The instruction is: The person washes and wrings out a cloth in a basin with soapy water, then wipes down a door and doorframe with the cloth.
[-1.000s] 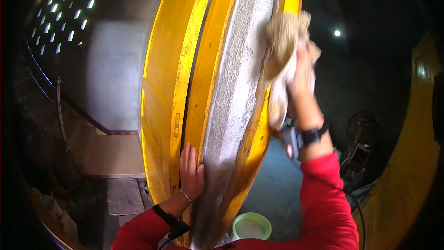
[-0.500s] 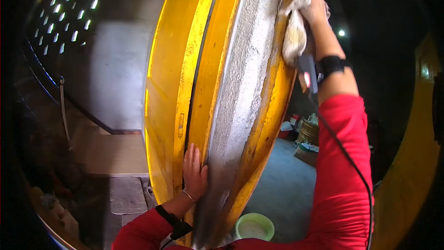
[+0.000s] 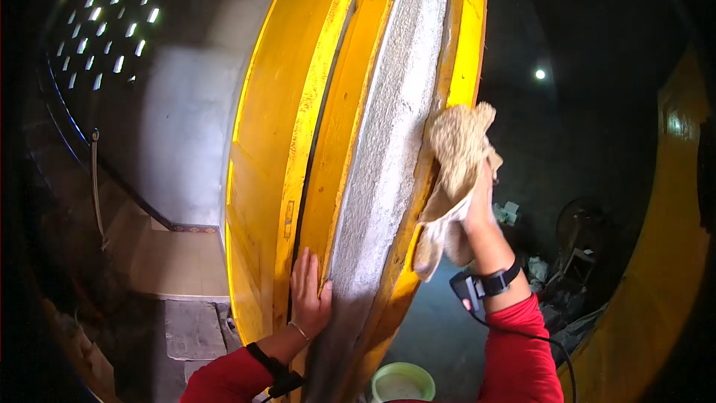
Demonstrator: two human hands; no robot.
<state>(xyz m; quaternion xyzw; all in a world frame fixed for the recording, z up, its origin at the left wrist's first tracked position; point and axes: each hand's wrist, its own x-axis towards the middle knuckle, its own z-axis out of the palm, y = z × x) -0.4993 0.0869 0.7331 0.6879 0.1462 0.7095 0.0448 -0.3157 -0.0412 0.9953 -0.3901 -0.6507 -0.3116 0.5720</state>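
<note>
Held in the right hand [image 3: 481,198], bunched and folded over: a thick, beige, rough-piled cloth [image 3: 459,142], lying against the long yellow-painted wooden board [image 3: 467,37] at the right border of a rough grey-white plaster strip [image 3: 389,116]. Fingers largely hidden among the folds; cannot tell how tight the grip.

From the right hand, bulk of the cloth up and to the left, with a loose end [image 3: 426,254] hanging down on the left of the wrist. Long axis of the cloth roughly upright, close to the line of the board, itself leaning a little to the right toward the top of the view. Right hand clearly the nearer; left hand [image 3: 309,300] lower, across the plaster strip, with fingers extended and laid flat against a second yellow wooden board [image 3: 347,119], holding nothing visible.

Edges to mind: plaster border on the left, outer edge of the right-hand board on the other side. Room along the board both above and below the cloth, and off to the right over the blue-grey floor [image 3: 440,328]. Low in view, near the board's foot: a round, pale-green basin [image 3: 403,366].
</note>
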